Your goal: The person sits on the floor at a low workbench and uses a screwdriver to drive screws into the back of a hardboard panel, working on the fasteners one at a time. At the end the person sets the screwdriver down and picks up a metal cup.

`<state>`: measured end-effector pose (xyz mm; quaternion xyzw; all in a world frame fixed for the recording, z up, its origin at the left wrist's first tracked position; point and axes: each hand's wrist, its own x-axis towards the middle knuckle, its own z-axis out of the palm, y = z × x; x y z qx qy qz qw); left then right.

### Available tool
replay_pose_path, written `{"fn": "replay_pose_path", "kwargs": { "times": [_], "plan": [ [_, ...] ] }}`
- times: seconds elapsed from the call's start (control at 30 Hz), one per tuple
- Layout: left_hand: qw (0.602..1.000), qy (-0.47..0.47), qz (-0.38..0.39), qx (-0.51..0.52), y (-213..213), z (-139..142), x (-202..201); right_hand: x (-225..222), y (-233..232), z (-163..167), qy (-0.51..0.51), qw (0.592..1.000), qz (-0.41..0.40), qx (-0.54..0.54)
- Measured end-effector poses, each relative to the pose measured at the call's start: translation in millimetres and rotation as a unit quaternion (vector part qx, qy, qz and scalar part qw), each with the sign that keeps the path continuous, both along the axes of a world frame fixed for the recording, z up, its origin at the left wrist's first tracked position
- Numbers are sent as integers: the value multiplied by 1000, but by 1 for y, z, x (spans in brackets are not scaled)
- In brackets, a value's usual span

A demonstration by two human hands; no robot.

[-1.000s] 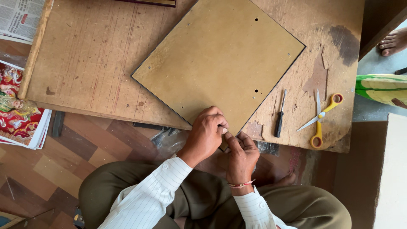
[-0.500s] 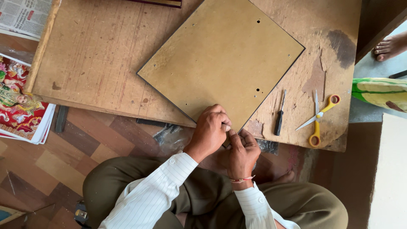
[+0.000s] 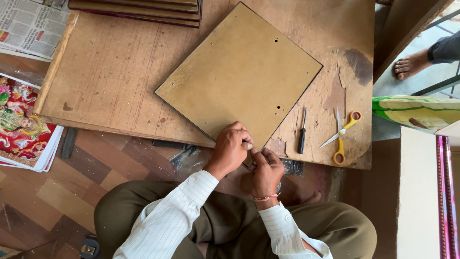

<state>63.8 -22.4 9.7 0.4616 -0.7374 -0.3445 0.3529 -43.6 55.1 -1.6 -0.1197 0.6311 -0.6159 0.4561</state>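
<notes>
both hands meet at the near corner of the brown board [image 3: 239, 76] (it lies flat on the wooden table [image 3: 105, 72]); left hand [image 3: 231, 149] and right hand [image 3: 265, 171] are pinching this corner.

White shirt with fine pinstripes — long sleeves, buttoned cuffs — over olive-brown trousers; a red-and-white thread band circles the wrist below the right hand [image 3: 266, 170].

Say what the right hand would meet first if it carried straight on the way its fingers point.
The right hand points up-left at the near corner of the brown board, so it would likely meet that corner, beside the left hand.
</notes>
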Motion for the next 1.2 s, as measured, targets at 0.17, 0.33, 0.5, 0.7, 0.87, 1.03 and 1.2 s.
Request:
{"fn": "replay_pose_path", "kwargs": {
  "times": [0.17,0.33,0.5,0.7,0.87,1.03,1.2],
  "plan": [
    [1000,2,7,14,-1,-1,-2,-1,0,-6,17,1000,10,-5],
    [1000,2,8,-1,2,-3,-2,0,-1,-7,36,999,1,-9],
    [1000,21,-6,-8,3,-4,0,0,-1,-3,19,1000,-3,-9],
    [1000,19,2,-14,6,0,0,-2,-1,-8,11,1000,-1,-16],
    [999,23,19,-27,7,1,-3,-4,0,-17,-33,998,-18,-43],
    [999,36,9,-27,7,-5,-2,-40,7,-8,210,975,-66,-43],
    [999,29,-1,-19,6,-9,0,-101,-16,6,422,900,-109,7]
  ]
}}
